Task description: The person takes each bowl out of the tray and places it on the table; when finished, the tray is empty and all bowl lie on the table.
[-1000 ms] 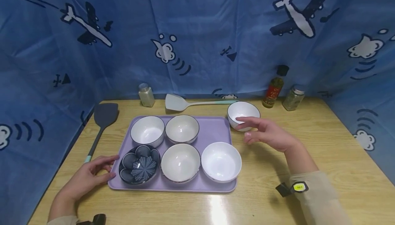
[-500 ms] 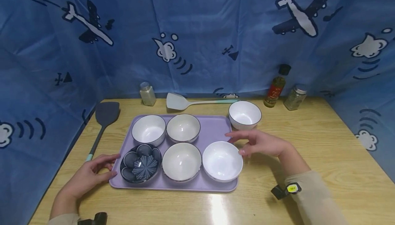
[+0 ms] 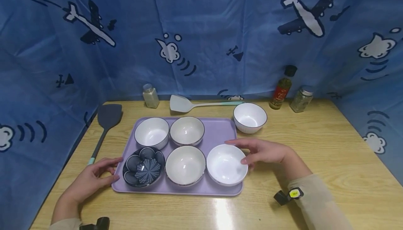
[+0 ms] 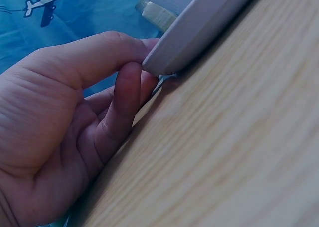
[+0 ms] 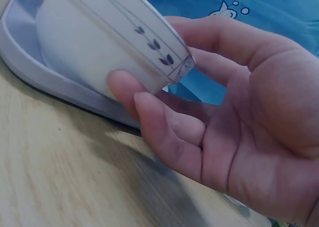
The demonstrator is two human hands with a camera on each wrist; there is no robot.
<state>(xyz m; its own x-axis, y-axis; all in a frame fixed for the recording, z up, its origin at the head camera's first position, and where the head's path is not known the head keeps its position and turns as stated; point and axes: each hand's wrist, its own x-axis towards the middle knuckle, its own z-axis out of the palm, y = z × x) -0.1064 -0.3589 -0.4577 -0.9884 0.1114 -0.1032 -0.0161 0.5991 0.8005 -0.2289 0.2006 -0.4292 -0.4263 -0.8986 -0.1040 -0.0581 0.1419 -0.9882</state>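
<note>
A lilac tray [image 3: 217,132] on the wooden table bears several bowls. My left hand [image 3: 91,184] pinches the tray's left rim, thumb and fingers at its edge in the left wrist view. At the tray's front right sits a white bowl [image 3: 225,163], with small dark leaves on its outer wall in the right wrist view. My right hand [image 3: 266,152] grips this bowl's right side, thumb over the rim and fingers against the outer wall. Beside it are a cream bowl [image 3: 185,167] and a dark blue petal-shaped bowl [image 3: 141,168]. Behind stand a white bowl [image 3: 151,133] and another cream bowl [image 3: 186,132].
Off the tray, a white bowl [image 3: 249,117] stands at the back right. A grey-white spatula [image 3: 181,104] lies at the rear, a dark spatula [image 3: 108,116] at left. Along the back stand a seasoning jar [image 3: 151,97], a red-labelled bottle [image 3: 279,91] and a herb jar [image 3: 301,99].
My right hand has come from the white bowl behind the tray, forward and leftward, to the front right white bowl and taken hold of it. My left hand has stayed at the tray.
</note>
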